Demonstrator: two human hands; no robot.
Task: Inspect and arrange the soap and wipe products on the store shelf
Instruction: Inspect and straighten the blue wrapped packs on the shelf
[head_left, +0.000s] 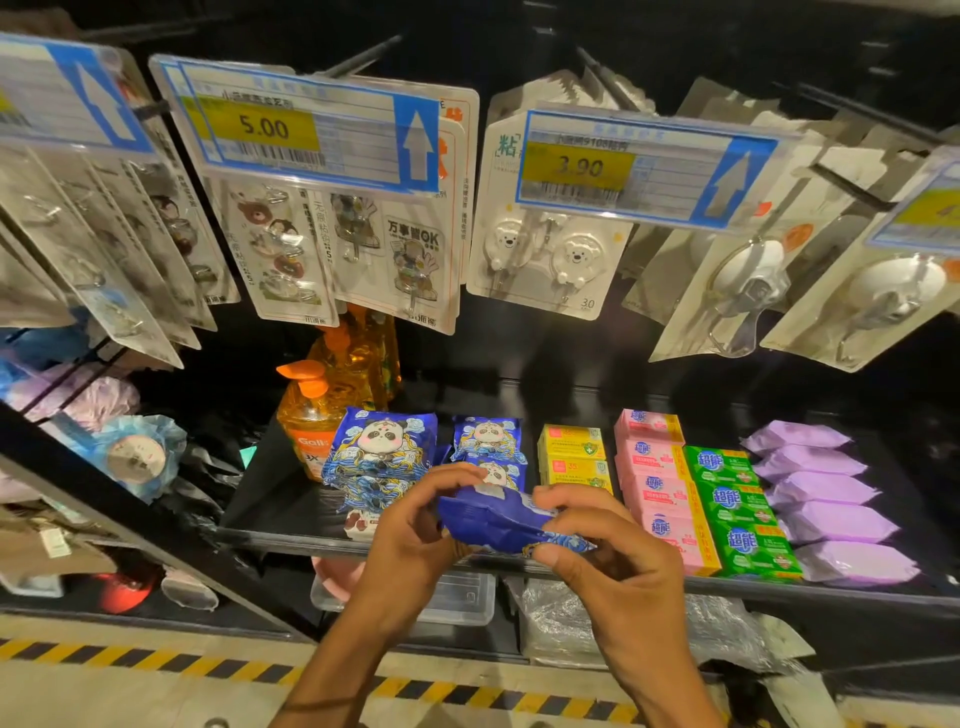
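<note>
At the front edge of the black shelf (291, 535), both hands grip one blue wipe pack (498, 519). The left hand (410, 535) closes around its left end; the right hand (613, 561) pinches its right end between thumb and fingers. The pack's printed face is turned away and largely covered, so its label cannot be read.

Just behind the hands, two rows of panda wipe packs (382, 452) stand on the shelf; the nearer packs of the right row are partly hidden by the held pack. To their right lie yellow soap boxes (571, 452), pink soap boxes (660, 493), green soap boxes (737, 509) and purple wipe packs (831, 509), each in a row running front to back. Bare shelf remains left of the panda packs.

Behind that gap, orange pump bottles (311, 415) stand, the rear ones partly hidden by hanging hook cards (550, 249). Price tags (306, 130) overhang those cards. Lower-shelf contents are dim and indistinct.
</note>
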